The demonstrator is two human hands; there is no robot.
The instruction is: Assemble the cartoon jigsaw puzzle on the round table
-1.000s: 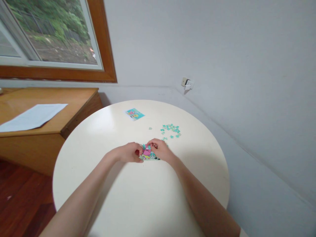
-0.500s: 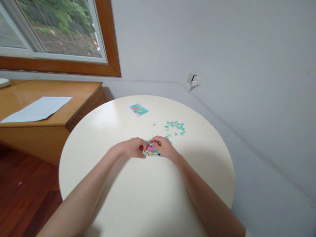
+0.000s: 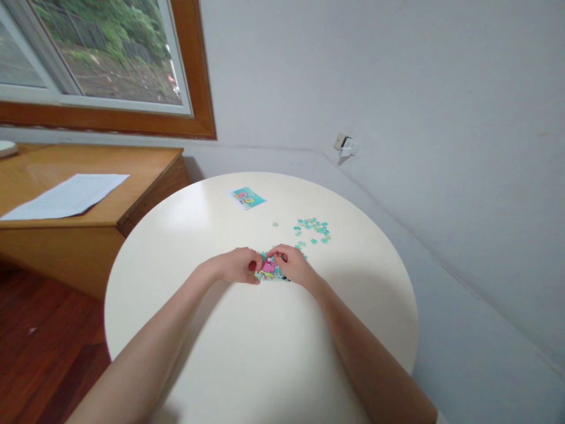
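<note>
A partly joined jigsaw puzzle (image 3: pixel 268 268) with a pink cartoon figure lies flat on the round white table. At its left edge my left hand (image 3: pixel 241 265) is closed, thumb and fingers curled against the pieces. My right hand (image 3: pixel 295 265) comes in from the other side, its fingers bent together on the upper part of the puzzle. Both hands cover some of the picture, and any single piece under the fingertips is hidden. Just beyond my right hand, a few loose puzzle pieces (image 3: pixel 301 245) lie close to the knuckles.
Several loose teal pieces (image 3: pixel 314 225) are spread farther back on the right, and one lone piece (image 3: pixel 275 224) lies left of them. A picture card (image 3: pixel 248 198) rests near the far rim of the white table (image 3: pixel 212 353). A wooden desk (image 3: pixel 145 171) holds a paper sheet (image 3: pixel 70 195).
Both hands stay at the puzzle in almost the same pose. The whole view has shifted very slightly.
</note>
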